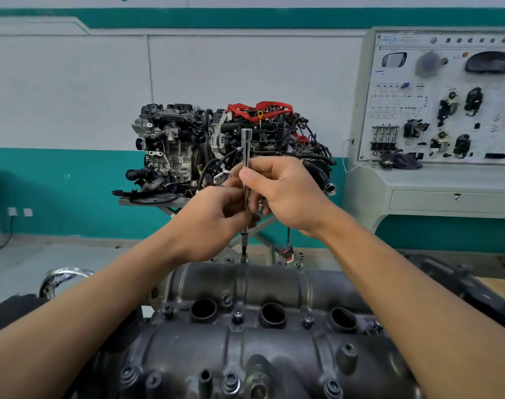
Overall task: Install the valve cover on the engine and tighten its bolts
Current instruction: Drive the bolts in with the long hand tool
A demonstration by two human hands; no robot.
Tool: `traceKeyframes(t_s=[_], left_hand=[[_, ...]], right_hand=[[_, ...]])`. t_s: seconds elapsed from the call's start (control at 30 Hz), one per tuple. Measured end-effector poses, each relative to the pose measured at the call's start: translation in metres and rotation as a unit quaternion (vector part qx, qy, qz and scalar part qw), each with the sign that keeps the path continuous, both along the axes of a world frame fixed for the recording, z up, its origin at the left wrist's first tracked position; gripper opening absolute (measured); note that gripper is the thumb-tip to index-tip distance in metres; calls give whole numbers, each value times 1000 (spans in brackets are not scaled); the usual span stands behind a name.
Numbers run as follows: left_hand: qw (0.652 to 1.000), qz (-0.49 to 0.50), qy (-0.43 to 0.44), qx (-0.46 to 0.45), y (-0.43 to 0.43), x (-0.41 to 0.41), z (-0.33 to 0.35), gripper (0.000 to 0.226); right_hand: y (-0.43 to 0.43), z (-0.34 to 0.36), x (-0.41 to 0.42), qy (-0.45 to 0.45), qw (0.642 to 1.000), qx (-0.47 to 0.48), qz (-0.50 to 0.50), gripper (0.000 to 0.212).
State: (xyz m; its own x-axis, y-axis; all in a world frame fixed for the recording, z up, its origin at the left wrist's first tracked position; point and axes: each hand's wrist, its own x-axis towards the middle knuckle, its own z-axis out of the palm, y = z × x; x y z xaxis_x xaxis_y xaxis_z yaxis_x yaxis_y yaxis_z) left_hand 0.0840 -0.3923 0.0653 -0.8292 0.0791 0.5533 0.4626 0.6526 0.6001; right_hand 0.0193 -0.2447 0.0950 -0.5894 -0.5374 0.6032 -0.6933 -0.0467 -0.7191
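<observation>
A: Where's the valve cover (245, 335) sitting?

B: Already down on the engine, right below the arms, spanning most of the lower view. Several bolts stand in their holes along the near edge and the middle row, and one bolt (243, 258) sits at the far edge.

A: And the tool?

B: A long thin extension bar (246, 168) stands upright, its long axis nearly vertical, socket end up top and the lower tip down on that far bolt. Both hands hold it above the cover.

A: How are the fingers set?

B: The right hand (283, 191) is higher, its fingers (247, 174) pinched closed on the middle of the bar. The left hand (214, 223) is lower and nearer the bolt, fingers curled closed around the bar's lower part.

A: So what does the next move depend on?

B: I'd say keeping the bar straight over the bolt, which lies directly beneath both hands. The left hand seems placed to steady it while the right spins it. A tilt could slip the tip off.

A: Behind it all?

B: Another engine (216, 145) on a stand, well apart.
</observation>
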Motion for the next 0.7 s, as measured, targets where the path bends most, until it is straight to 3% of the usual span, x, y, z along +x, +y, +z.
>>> traceKeyframes(t_s=[0.13, 0.3, 0.47, 0.53, 0.6, 0.7], left_hand=[[998, 46, 28, 45, -1, -2, 1, 11], [1000, 2, 0, 18, -1, -1, 0, 14], [998, 40, 15, 42, 0, -2, 1, 11], [999, 27, 7, 36, -1, -2, 1, 10], [999, -4, -22, 44, -1, 0, 2, 17], [999, -6, -32, 18, 0, -1, 1, 13]], right_hand=[[-1, -3, -4, 32, 994, -32, -100, 27], [1, 1, -1, -7, 1000, -5, 2, 14], [-1, -3, -3, 25, 996, -39, -73, 27], [2, -1, -3, -5, 998, -40, -52, 26], [2, 1, 0, -29, 999, -20, 3, 12], [-2, -1, 3, -3, 1000, 8, 7, 15]])
